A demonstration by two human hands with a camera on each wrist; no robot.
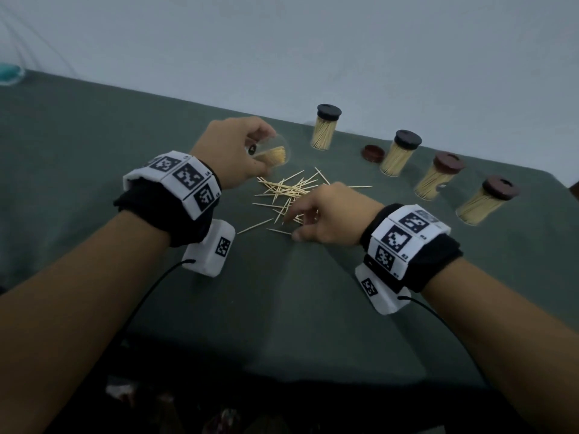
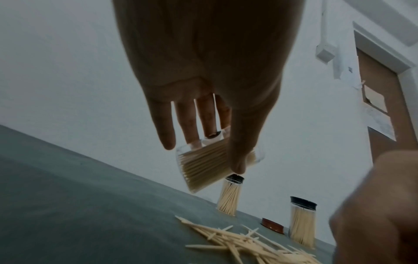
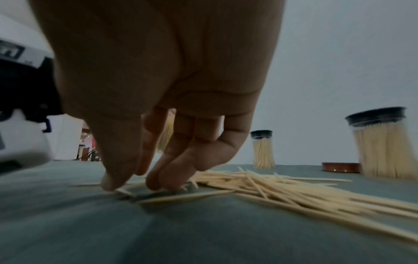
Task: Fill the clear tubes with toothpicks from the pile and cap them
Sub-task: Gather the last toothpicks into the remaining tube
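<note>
My left hand (image 1: 266,150) grips a clear uncapped tube (image 1: 275,155), tilted above the table, mouth toward the right, partly filled with toothpicks. In the left wrist view the thumb and fingers wrap the tube (image 2: 203,169). The loose toothpick pile (image 1: 291,189) lies on the green cloth between my hands. My right hand (image 1: 291,226) is down at the pile's near edge, thumb and bent fingertips (image 3: 158,185) pinching at toothpicks on the cloth. A loose brown cap (image 1: 372,152) lies behind the pile.
Several capped tubes full of toothpicks stand in a row at the back right, from one with a black cap (image 1: 326,128) to one with a brown cap (image 1: 487,198). The green cloth (image 1: 94,151) covers the table. A pale wall rises behind.
</note>
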